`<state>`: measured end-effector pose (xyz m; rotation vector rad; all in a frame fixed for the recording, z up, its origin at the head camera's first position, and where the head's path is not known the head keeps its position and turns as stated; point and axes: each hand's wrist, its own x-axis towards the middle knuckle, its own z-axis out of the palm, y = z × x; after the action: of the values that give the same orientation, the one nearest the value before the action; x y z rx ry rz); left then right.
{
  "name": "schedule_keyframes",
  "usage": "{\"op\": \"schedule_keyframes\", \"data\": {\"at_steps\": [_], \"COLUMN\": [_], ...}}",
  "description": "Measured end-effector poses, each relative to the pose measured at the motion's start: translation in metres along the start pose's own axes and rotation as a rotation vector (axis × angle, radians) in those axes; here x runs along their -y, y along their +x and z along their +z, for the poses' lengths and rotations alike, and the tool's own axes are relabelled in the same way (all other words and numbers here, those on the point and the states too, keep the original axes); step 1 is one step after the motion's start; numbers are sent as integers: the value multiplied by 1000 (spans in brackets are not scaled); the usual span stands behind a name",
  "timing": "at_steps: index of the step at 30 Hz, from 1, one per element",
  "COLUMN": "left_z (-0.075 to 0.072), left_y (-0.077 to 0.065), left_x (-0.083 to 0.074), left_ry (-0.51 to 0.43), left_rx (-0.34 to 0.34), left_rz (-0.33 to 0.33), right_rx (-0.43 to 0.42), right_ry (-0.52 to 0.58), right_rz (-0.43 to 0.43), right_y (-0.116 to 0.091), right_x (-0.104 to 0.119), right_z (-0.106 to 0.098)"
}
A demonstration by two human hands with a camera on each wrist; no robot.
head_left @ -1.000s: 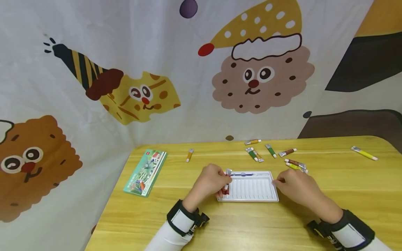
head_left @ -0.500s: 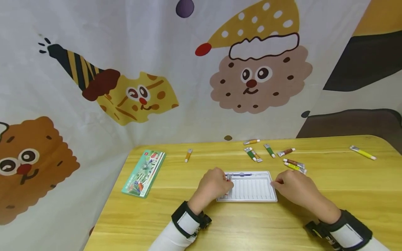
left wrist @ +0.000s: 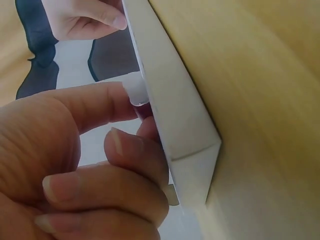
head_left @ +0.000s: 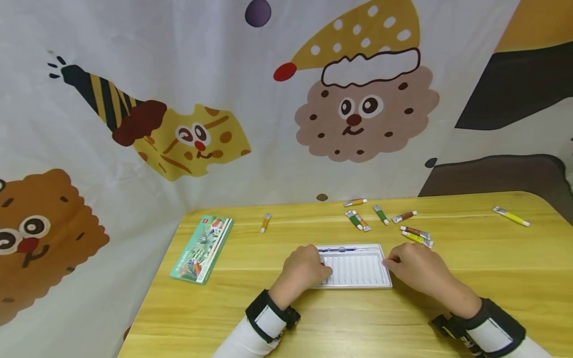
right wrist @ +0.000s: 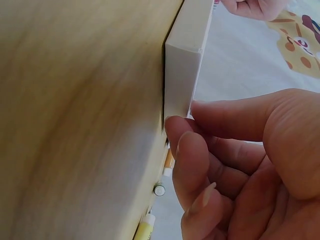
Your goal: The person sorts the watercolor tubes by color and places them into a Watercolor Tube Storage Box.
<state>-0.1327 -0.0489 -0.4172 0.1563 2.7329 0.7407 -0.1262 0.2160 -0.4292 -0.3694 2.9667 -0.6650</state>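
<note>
A white, shallow plastic tray with a row of narrow ridged slots (head_left: 355,269) lies flat on the yellow wood-grain counter (head_left: 349,323). Taking the tray as the dial's centre in the head view, the left hand (head_left: 304,271) sits at 9 o'clock, over that end. Its fingers are curled nearly closed, pinching a small dark red tube with a white cap (left wrist: 137,89), the thumb tip on the cap; most of the tube is hidden. At 3 o'clock the right hand (head_left: 416,268) holds the tray's end wall, thumb at the upper rim and fingers curled in below, the gap between them only as wide as the wall. A slim blue-handled paintbrush (head_left: 342,249) lies in the slot along the tray's 12 o'clock side.

On the counter, a flat green printed cardboard box (head_left: 201,249) lies near 9 o'clock and a small orange-yellow tube (head_left: 266,223) at 10. An ochre tube (head_left: 355,203) lies at 12, beyond a touching green-and-ochre pair of tubes (head_left: 357,221). Another green tube (head_left: 381,215) is at 1. Towards 2 lie a brown tube (head_left: 404,217) and, closer in, a second brown tube (head_left: 415,232) beside a bright yellow one (head_left: 417,239). A longer yellow tube (head_left: 511,217) lies well apart, between 2 and 3.
</note>
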Motion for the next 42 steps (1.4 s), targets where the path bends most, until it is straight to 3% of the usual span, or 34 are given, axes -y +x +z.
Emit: {"op": "schedule_keyframes", "data": {"at_steps": [12,25,33,42], "left_z": [-1,-11,-9,-9], "left_y": [0,-3,0,2], "left_x": [3,5,8,8], "left_ry": [-50,-55,5,91], "left_rx": [17,19,11,6], "left_rz": [36,26,27,-17], "right_rx": [-1,6,8,8], "right_ry": [0,7,10,8], "right_rz": [-3,6,4,0], "right_y": [-1,-1,0,0], "right_x": [1,0,0,-1], "right_z": [0,0,0,0]}}
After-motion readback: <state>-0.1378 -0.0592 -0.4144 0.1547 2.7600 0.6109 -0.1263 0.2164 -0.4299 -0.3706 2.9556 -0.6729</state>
